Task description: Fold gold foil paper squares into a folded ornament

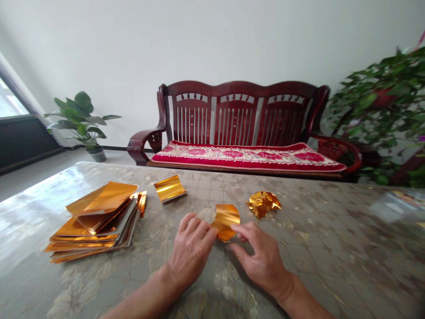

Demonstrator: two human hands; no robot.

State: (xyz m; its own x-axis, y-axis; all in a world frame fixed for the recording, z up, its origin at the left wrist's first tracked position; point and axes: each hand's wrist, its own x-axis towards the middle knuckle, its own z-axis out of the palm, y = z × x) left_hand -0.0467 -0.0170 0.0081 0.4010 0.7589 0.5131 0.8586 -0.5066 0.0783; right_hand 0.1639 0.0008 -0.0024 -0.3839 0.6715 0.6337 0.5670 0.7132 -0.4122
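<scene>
A small sheet of gold foil paper (226, 221) stands curved between my hands, just above the table's middle. My left hand (193, 241) is closed at its lower left edge, with the thumb against the foil and the other fingers curled. On the opposite side, my right hand (260, 257) touches the right edge with its index fingertip. Its thumb is spread apart below, and its remaining fingers are bent. Beyond my left hand lies another curled gold sheet (170, 188). A crumpled piece of gold foil (263, 204) rests past my right hand.
To the left is a loose stack of gold foil sheets (89, 239) on the patterned tabletop (318, 274). A clear plastic bag (395, 207) lies at the right. Behind the table stand a wooden bench (237, 119) and a potted plant (81, 117).
</scene>
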